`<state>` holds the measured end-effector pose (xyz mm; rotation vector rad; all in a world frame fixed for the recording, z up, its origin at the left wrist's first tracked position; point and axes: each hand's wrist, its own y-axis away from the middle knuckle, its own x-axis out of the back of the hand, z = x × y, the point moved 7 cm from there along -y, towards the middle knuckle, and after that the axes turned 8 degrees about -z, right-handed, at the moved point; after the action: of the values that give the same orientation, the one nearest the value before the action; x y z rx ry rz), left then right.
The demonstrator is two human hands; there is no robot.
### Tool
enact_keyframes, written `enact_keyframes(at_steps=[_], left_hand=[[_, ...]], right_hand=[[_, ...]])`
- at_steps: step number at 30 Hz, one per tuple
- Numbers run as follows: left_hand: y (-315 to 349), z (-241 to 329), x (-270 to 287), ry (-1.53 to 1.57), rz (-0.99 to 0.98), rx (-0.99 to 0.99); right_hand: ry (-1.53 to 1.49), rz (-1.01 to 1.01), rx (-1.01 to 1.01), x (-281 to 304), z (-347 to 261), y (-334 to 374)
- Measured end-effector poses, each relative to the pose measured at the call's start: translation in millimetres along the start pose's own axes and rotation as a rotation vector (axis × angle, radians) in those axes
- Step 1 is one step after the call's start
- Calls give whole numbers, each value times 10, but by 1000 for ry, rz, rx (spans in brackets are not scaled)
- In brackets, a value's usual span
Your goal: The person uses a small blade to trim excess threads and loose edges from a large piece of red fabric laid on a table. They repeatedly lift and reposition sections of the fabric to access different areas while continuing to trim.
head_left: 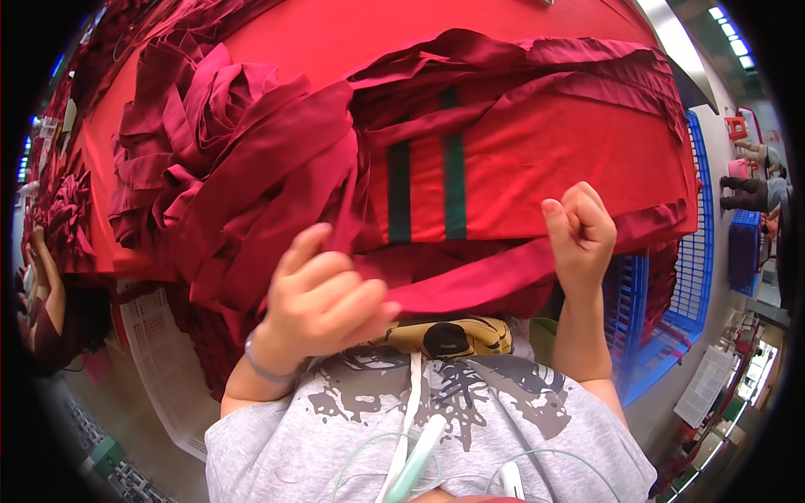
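Observation:
My left hand (325,293) is half curled and slightly blurred in front of the large heap of dark red fabric strips (243,168). Its fingertips are beside the near end of a long dark red fabric strip (482,275); whether they grip it is hidden. My right hand (580,235) is closed, thumb up, over that same strip, which runs on behind the wrist toward the right edge of the table. What its fingers hold, if anything, cannot be made out. More dark red strips (579,54) lie in a loose band across the far side of the red table cover (537,159).
Two dark bands (454,180) cross the table cover. A blue plastic crate (692,277) stands at the right, a white basket (159,360) below the table at the left. Another person's arm (52,281) shows at the far left; people (759,180) stand far right.

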<state>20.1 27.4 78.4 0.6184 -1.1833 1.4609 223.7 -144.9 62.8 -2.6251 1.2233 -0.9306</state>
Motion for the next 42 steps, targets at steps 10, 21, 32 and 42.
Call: enact_keyframes(at_steps=[10,21,32,42], left_hand=[[-550,23,356,-323,350,280],[-973,-497,-425,45,-34,418],[-644,-371,-249,455,-95,151],[-480,-565,-273,441,-47,590]], right_hand=[[-249,16,-256,155,380,336],[-696,-207,-583,6,355,608],[-1602,126,-666,-291,630,6],[-1568,149,-335,1999,2116,-92]])
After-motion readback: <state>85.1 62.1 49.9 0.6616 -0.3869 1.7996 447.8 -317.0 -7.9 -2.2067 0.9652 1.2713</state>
